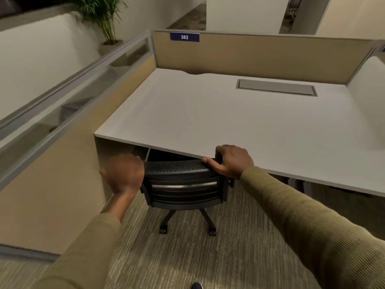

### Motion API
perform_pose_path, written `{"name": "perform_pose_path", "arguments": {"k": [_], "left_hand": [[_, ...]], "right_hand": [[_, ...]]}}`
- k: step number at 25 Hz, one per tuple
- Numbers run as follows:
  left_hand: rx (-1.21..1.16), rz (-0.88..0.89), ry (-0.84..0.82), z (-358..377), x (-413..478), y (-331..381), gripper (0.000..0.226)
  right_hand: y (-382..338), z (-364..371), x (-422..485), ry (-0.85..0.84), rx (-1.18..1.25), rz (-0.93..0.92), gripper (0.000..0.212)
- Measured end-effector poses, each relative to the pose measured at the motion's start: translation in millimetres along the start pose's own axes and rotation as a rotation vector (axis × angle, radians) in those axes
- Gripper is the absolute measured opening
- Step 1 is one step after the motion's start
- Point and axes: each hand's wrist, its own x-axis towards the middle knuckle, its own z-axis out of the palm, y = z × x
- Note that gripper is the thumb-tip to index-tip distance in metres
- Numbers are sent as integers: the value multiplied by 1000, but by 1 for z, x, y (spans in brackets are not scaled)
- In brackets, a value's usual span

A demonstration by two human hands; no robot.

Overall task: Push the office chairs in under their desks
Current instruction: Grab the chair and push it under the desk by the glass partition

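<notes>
A black mesh-backed office chair [181,184] stands at the front edge of a white desk [229,122], its seat hidden under the desktop and its backrest top touching or nearly touching the edge. My left hand [123,174] grips the left top corner of the backrest. My right hand [231,161] is closed over the right top corner, fingers curled over the rim. The chair's star base and castors [187,224] show on the carpet below.
A tan partition with a blue "382" label [184,37] backs the desk. A glass-topped divider [68,94] runs along the left. A grey cable hatch [277,87] sits in the desktop. A potted plant [104,19] stands far left. Striped carpet [198,257] lies underfoot.
</notes>
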Motion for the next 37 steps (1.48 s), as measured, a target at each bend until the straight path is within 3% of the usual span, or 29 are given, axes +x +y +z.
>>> {"name": "perform_pose_path", "arguments": {"k": [10,16,22,27,37], "left_hand": [[-24,63,16,9,31,-19,40],[-42,80,-2,11,29,-24,43],[-11,118,-102,1,11,-27,66],[-38,193,-235,-4,-95,-14,89],[42,610,-623,-5,-341,50,92]], "right_hand": [[-20,6,12,11,-24,115,60],[-33,16,-27,171,-15,196,56],[-42,12,-113,101,86,219,76],[-45,11,-222,-2,70,314,80],[-49,12,-450,-55,39,544,80]]}}
